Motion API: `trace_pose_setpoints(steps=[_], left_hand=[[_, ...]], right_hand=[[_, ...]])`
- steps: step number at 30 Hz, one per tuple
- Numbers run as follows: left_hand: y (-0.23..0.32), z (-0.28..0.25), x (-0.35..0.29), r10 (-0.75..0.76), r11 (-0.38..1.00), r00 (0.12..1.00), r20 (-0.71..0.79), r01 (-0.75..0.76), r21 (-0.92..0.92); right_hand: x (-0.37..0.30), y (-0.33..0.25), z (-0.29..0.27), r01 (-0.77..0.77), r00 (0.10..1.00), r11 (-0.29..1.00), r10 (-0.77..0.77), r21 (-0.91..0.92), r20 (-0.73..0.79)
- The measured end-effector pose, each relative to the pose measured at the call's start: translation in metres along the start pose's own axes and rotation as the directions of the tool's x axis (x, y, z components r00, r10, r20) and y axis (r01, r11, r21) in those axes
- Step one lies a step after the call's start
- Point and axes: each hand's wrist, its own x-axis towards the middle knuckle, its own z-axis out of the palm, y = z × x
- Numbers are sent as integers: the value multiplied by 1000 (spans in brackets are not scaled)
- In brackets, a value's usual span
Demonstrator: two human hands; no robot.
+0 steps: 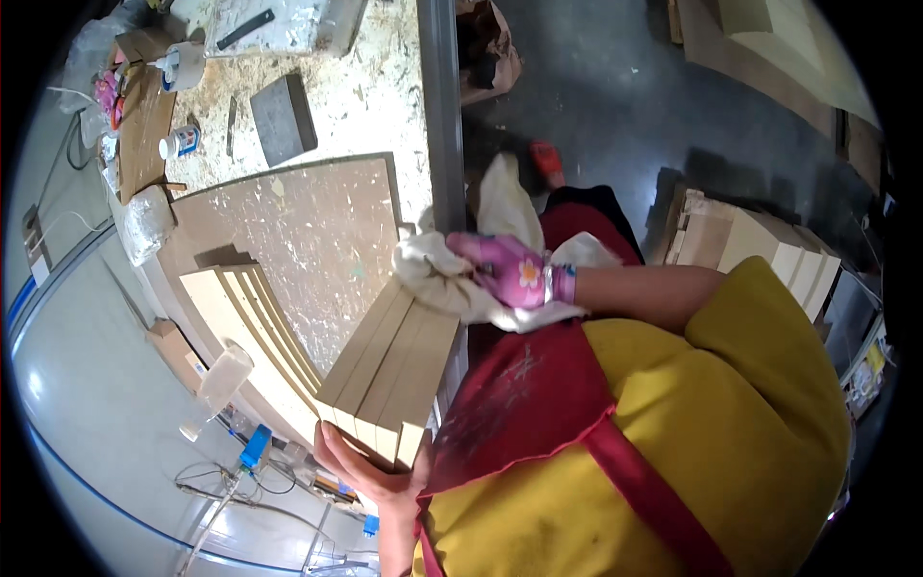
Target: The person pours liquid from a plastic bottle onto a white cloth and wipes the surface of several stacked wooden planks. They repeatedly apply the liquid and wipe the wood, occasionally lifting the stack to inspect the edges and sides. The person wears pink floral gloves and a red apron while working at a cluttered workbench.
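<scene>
A pink flowered glove covers my right hand point(514, 272), which is closed on a bunched white cloth point(430, 272). The cloth rests against the far end of a stack of several beige boards point(394, 356), set side by side. At the near end of that stack, my bare left hand point(370, 474) grips the board ends, fingers on one side and thumb on the other. Several more pale boards point(260, 322) stand in a row just to the left. Beneath lies a brown, paint-spotted panel point(298, 221) on the worktable.
Farther up the table point(370, 96) are a grey block point(279, 120), a thin blade-like tool point(231, 127), a small white bottle point(181, 142) and a dark-handled scraper point(246, 30). Cardboard pieces point(760, 245) stand on the floor at right. Cables and a blue fitting point(256, 446) sit at lower left.
</scene>
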Motion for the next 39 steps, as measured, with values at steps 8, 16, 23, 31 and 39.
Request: trace_pose_setpoints(steps=[8,16,23,31,39], left_hand=[[0,-6,-2,-4,998,999,52,0,69],[-6,-5,-4,6,999,998,58,-8,50],[-3,-3,-1,17,999,1000,7,-17,34],[-6,-5,-8,89,995,996,25,-90,46],[-6,-7,-1,27,999,999,36,-26,-37]], right_hand=[[-20,109,-12,-221,964,887,136,406,226],[-21,41,-14,-350,890,608,-20,712,455],[-22,28,-12,-649,662,-552,-68,524,747],[47,-34,-40,-113,986,950,144,-292,86],[73,-34,-29,229,891,868,-5,-440,455]])
